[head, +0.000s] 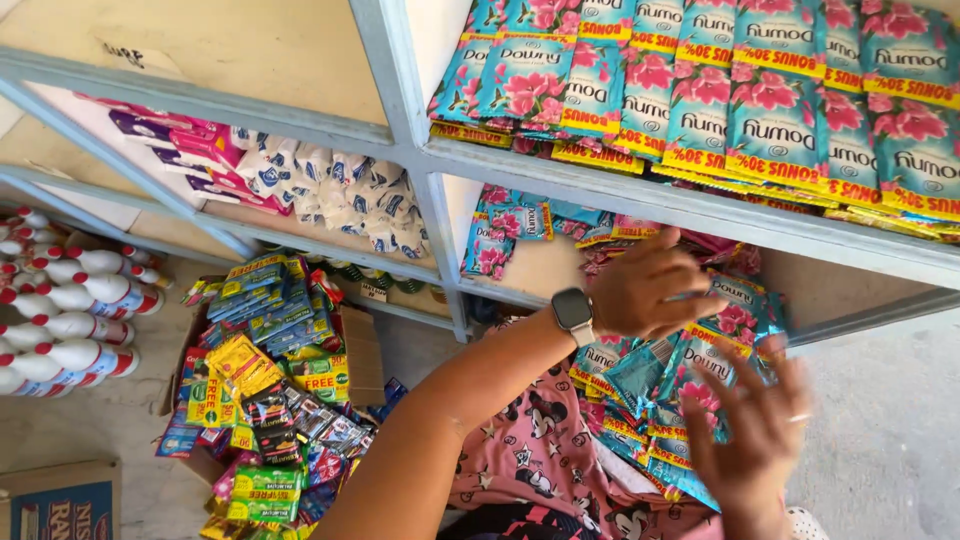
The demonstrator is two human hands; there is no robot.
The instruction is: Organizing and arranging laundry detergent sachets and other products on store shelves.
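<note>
A pale grey shelf unit [420, 150] with several boards carries the goods: its upper right board holds overlapping rows of teal sachets with pink flowers [760, 110], and the board just below that holds a few more of the same sachets [505, 225] at its left end. To the left of the unit's central upright, a lower board carries white pouches [345, 195] with pink and purple packets [190, 150] beside them. On the concrete floor [880, 420] below the unit lie white bottles with red caps [70, 310] at far left and an open cardboard box of mixed sachets [265, 390] nearer the upright.
</note>
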